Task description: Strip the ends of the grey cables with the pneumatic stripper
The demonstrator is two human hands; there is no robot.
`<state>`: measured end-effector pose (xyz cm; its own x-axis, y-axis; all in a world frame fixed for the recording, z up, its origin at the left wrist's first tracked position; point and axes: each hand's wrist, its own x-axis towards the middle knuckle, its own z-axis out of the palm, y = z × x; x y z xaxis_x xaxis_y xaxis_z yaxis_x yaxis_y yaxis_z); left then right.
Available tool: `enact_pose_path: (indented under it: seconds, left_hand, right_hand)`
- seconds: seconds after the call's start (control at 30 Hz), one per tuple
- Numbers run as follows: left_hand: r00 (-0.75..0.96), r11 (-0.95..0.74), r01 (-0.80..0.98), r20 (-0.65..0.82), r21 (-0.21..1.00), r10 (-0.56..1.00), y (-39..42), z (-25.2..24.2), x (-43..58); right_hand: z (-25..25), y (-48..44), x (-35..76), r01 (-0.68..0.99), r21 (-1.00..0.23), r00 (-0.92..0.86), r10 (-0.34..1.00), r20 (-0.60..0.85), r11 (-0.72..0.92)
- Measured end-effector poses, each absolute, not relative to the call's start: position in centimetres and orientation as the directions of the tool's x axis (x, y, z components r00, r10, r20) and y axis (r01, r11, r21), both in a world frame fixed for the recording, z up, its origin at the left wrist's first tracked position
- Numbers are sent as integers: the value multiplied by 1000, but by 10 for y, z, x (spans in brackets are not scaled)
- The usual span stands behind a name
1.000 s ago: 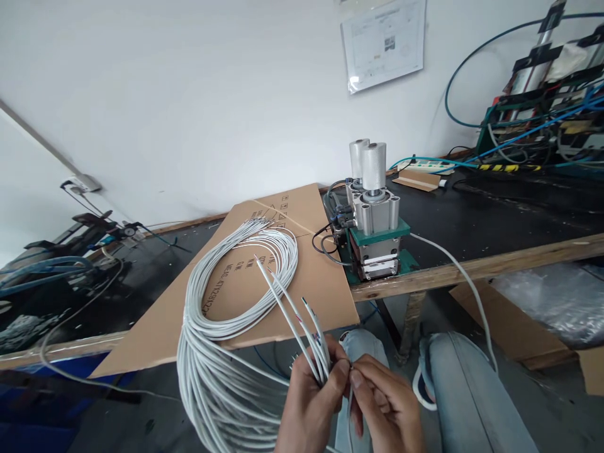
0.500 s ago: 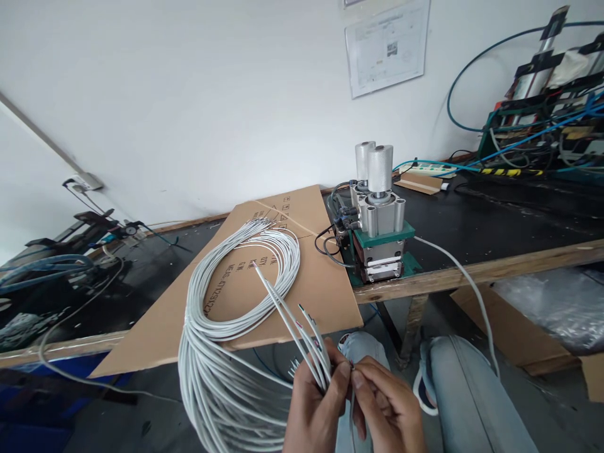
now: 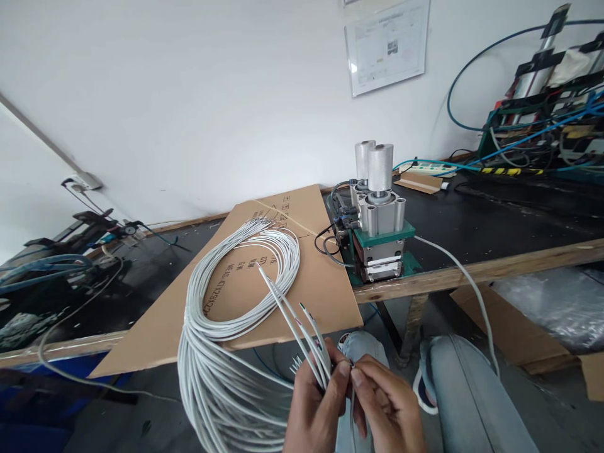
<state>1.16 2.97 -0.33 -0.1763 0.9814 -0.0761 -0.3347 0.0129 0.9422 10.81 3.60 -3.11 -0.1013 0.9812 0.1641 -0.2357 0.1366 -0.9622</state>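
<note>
Several white cables [image 3: 309, 349] pass through my left hand [image 3: 317, 397], which is closed around them. Their ends stick up and to the left, some showing small coloured wire tips. Thumb and fingers of my right hand [image 3: 384, 396] pinch the end of one grey-white cable [image 3: 353, 409] that hangs down between the hands. Both hands' fingertips meet at that end, so its very tip is mostly hidden. To the left, a large coil of white cables [image 3: 201, 340] lies on a cardboard sheet [image 3: 337, 302] and droops over its front edge.
A pneumatic clamp device [image 3: 380, 214] with two knurled metal cylinders stands at the bench edge right of the cardboard. More machinery [image 3: 538, 88] with blue hoses is at the far right. A power strip [image 3: 429, 167] lies near the wall. My knees [image 3: 467, 390] are below the bench [image 3: 495, 264].
Almost nothing differs. The held cable ends have shifted very slightly, and both hands keep the same grip in the same place.
</note>
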Motion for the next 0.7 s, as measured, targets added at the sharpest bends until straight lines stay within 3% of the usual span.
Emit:
enact_pose_path:
  seconds: [0.33,0.53,0.63,0.7]
  left_hand:
    - [-143,59,-378,-121,924,982,30,0,10]
    - [-135,61,-364,-117,929,984,32,6,12]
    - [-134,45,-273,-84,961,987,34,6,13]
    - [-174,-15,-119,-6,993,985,37,1,14]
  right_hand:
    - [-36,38,111,-191,-950,-116,955,273,249]
    - [-33,35,108,-200,-957,-84,969,232,212]
    - [-31,41,113,-238,-959,-45,984,170,154]
    - [-30,53,125,-214,-969,-10,992,128,123]
